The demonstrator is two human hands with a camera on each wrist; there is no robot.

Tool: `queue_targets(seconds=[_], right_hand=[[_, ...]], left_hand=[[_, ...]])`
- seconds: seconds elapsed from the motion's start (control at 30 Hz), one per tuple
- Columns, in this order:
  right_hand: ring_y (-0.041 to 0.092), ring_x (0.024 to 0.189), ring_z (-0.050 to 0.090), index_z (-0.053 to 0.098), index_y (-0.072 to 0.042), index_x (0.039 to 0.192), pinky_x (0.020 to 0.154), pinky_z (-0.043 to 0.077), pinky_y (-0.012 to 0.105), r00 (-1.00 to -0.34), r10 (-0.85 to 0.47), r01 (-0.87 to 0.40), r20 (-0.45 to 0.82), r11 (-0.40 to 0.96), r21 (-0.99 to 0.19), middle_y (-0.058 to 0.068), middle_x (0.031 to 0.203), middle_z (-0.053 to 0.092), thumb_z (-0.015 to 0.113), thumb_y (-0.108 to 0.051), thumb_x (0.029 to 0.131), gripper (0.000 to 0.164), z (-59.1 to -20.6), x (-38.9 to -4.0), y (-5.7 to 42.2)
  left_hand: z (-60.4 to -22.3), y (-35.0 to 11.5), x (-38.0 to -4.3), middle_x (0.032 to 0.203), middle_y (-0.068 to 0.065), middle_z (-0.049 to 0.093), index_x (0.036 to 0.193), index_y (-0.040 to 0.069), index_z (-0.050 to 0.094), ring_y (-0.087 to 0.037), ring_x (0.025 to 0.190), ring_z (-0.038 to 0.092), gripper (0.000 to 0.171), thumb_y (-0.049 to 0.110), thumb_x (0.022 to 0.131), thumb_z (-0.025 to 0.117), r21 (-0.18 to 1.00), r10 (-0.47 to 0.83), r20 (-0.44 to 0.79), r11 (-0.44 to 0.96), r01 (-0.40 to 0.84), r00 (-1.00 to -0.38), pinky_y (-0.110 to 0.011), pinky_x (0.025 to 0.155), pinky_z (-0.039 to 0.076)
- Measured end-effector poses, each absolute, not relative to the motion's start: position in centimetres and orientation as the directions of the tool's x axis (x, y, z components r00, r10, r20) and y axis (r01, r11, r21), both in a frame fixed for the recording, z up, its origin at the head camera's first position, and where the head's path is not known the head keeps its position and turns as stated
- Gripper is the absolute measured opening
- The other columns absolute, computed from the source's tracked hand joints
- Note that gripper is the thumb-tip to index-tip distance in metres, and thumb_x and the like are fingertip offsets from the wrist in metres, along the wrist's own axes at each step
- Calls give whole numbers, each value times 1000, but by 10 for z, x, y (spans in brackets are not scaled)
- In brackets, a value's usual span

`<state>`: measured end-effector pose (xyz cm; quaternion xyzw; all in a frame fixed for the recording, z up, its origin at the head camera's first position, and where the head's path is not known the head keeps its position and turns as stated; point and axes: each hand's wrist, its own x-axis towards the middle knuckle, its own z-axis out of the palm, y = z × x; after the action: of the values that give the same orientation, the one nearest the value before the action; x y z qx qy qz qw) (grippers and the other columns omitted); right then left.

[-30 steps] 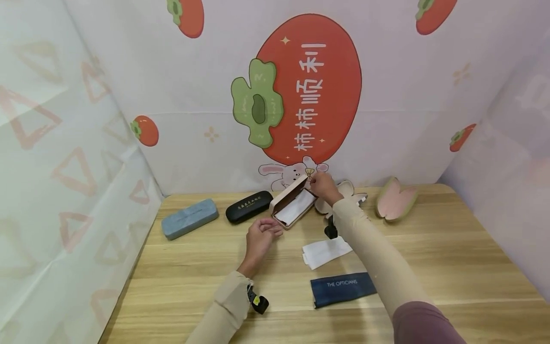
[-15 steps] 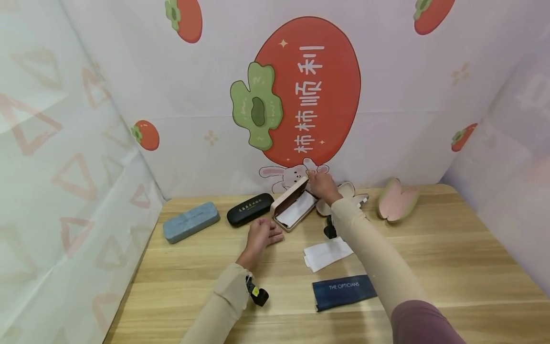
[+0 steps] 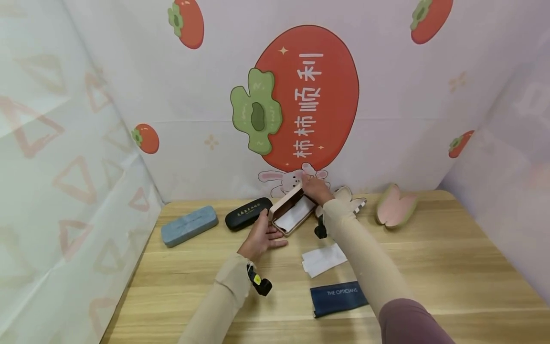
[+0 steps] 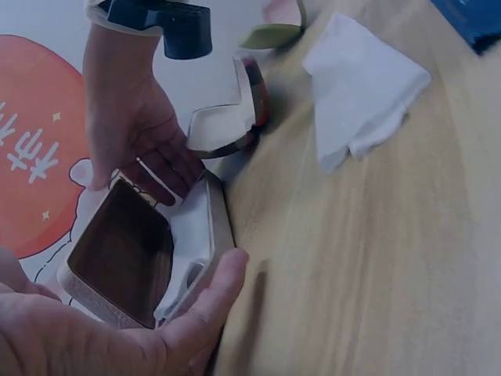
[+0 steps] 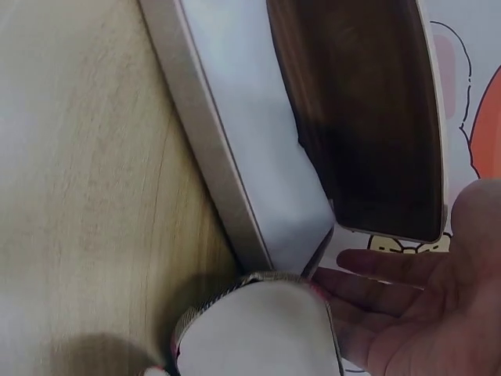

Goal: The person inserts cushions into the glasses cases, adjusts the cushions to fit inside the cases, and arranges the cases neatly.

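Observation:
A pale beige glasses case (image 3: 271,213) stands with its lid raised on the table, and a white cloth (image 3: 295,214) lies inside it. At its near end, my left hand (image 3: 259,239) has its fingers spread, the thumb by the lid and the fingers beside the base. In the left wrist view, one finger of the left hand (image 4: 86,341) runs along the case's rim. My right hand (image 3: 317,189) is at the far end of the case, by the lid's corner. The right wrist view shows that right hand (image 5: 427,305) with fingers nearly straight, reaching the case's end.
Left of the beige case lie a black glasses case (image 3: 248,214) and a blue one (image 3: 189,226). On the right are an opened white-lined case (image 3: 343,194) and an opened pink-lined case (image 3: 395,206). Nearer are a white cloth (image 3: 323,260) and a navy pouch (image 3: 338,299).
My left hand has spread its fingers and moved its thumb up toward the lid. The right hand has shifted slightly left along the lid's far corner. The other cases stay put.

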<state>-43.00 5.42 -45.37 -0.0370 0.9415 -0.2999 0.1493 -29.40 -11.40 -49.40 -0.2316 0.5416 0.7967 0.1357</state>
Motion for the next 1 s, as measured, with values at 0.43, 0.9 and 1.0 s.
queue_targets(seconds=[0.43, 0.9, 1.0], right_hand=[[34, 135, 32, 31, -3, 143, 107, 33, 48, -910, -145, 104, -387, 825, -555, 17, 150, 28, 17, -56, 96, 72, -446, -427, 45], [29, 117, 44, 34, -3, 141, 99, 40, 44, -911, -130, 114, -392, 834, -540, 16, 141, 40, 35, -45, 97, 61, -435, -432, 52], [27, 103, 48, 45, -2, 131, 86, 43, 38, -910, -140, 92, -389, 849, -521, 15, 125, 50, 35, -42, 97, 54, -434, -434, 54]], left_hand=[[-488, -108, -298, 108, -26, 33, 135, 1, 29, -33, 77, 46, 62, 48, 95, 33, 783, -104, -568, -374, -497, -816, -56, 83, 49], [-489, -111, -298, 96, -22, 57, 115, -5, 51, -19, 63, 58, 55, 43, 89, 55, 859, -246, -492, -295, -420, -835, -41, 76, 55], [-489, -110, -298, 97, -21, 58, 115, -3, 54, -19, 66, 58, 51, 41, 88, 57, 857, -252, -493, -309, -413, -833, -40, 74, 56]])
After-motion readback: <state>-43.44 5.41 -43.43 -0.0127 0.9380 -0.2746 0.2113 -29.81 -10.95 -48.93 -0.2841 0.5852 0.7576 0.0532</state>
